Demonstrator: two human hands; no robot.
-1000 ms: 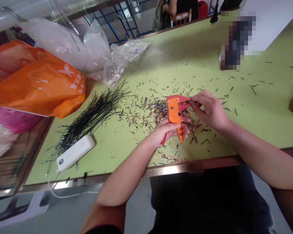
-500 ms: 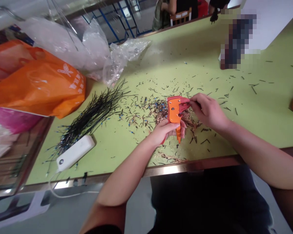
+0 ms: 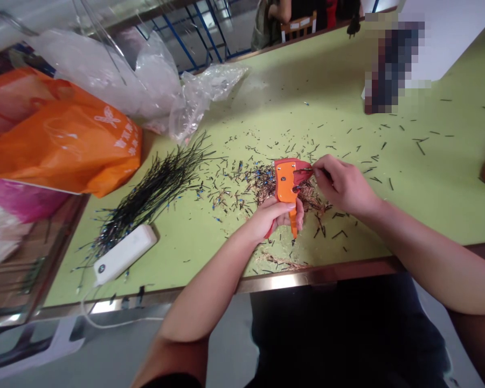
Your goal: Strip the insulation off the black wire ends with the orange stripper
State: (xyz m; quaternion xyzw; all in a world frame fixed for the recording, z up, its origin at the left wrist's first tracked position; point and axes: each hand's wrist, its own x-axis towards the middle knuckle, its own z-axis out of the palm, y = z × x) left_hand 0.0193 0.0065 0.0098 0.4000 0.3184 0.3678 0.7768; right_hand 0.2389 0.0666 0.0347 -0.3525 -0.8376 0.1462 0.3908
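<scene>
My left hand (image 3: 272, 215) is closed round the handles of an orange and red wire stripper (image 3: 285, 180), which stands upright over the clippings. Its red jaws point right. At their mouth, my right hand (image 3: 345, 183) is closed in a pinch on a thin black wire, mostly hidden by the fingers. Beneath the tool lies a heap of black insulation clippings and copper strands (image 3: 264, 186). To the left rests a bundle of long black wires (image 3: 157, 186), several with blue ends.
A white power bank (image 3: 125, 253) with a cable lies by the front left edge. Behind it are an orange bag (image 3: 64, 140) and clear plastic bags (image 3: 157, 75). A white box-like object (image 3: 448, 43) stands at the back right. Clippings are scattered over the green table (image 3: 428, 205).
The stripper's red jaws have come closer together, and the tool has shifted slightly left. My right hand keeps nearly the same place.
</scene>
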